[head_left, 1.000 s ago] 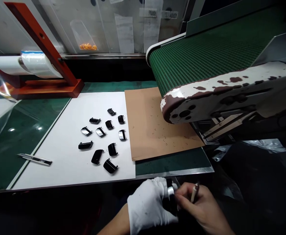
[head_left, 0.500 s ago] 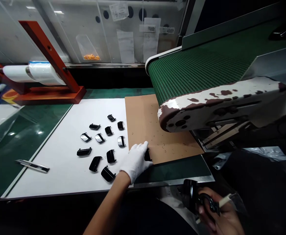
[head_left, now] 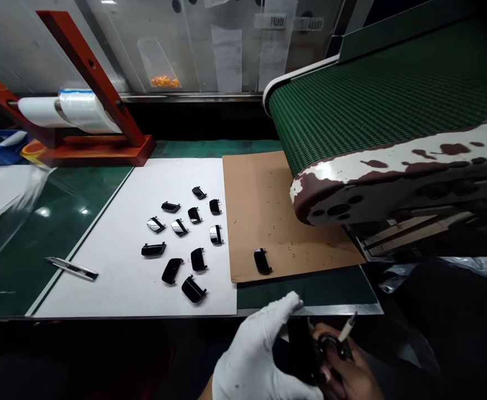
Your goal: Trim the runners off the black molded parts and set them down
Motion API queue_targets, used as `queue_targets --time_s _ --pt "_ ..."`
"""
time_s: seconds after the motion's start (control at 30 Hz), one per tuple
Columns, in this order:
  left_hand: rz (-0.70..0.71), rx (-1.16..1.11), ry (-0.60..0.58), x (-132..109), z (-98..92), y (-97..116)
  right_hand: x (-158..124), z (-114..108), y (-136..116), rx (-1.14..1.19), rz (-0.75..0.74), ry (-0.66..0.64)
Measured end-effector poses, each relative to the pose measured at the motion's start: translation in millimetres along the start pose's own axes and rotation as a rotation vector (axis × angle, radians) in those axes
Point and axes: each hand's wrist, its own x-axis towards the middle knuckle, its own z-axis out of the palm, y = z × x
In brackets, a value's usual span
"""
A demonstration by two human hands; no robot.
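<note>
My left hand point(head_left: 260, 353), in a white glove, is at the bottom centre with thumb and fingers spread wide apart. Its opening faces a dark glossy plastic part point(head_left: 299, 347) in my bare right hand point(head_left: 347, 369); whether the glove touches it I cannot tell. My right hand is closed and also grips a tool with black loop handles point(head_left: 331, 344), from which a pale rod point(head_left: 347, 328) sticks up. The tool's kind is unclear, as fingers and shadow hide most of it. A similar black part point(head_left: 262, 261) lies alone on the brown cardboard sheet point(head_left: 252, 194).
Several small black glossy parts point(head_left: 193, 289) are spread over the white sheet point(head_left: 114, 266). A utility knife point(head_left: 71, 269) lies at its left edge. Over the cardboard's right side juts a green conveyor belt point(head_left: 352, 105). An orange-red stand point(head_left: 102, 153) holds film rolls point(head_left: 87, 111) at the back left.
My left hand has let go of the black part on the cardboard and come down right, beside my right hand. My right hand has shifted slightly left. The view has shifted too.
</note>
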Motion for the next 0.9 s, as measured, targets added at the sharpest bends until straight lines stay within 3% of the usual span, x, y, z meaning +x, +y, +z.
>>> queue_targets --time_s 0.13,0.3,0.53,0.73,0.9 --pt "0.009 -0.145 0.0 12 -0.7 9 6 -2 3 0.107 0.063 -0.016" --pt "-0.011 -0.168 0.041 13 -1.4 14 13 -4 6 0.13 0.076 -0.033" --pt "-0.011 -0.143 0.077 14 -4.6 11 8 8 -7 0.12 -0.032 0.0" --pt "0.078 0.076 0.025 17 -13.7 9 7 -5 -23 -0.15 -0.242 0.016" --pt "0.259 0.424 -0.065 26 -19.3 10 8 -6 -27 -0.414 -0.257 0.092"
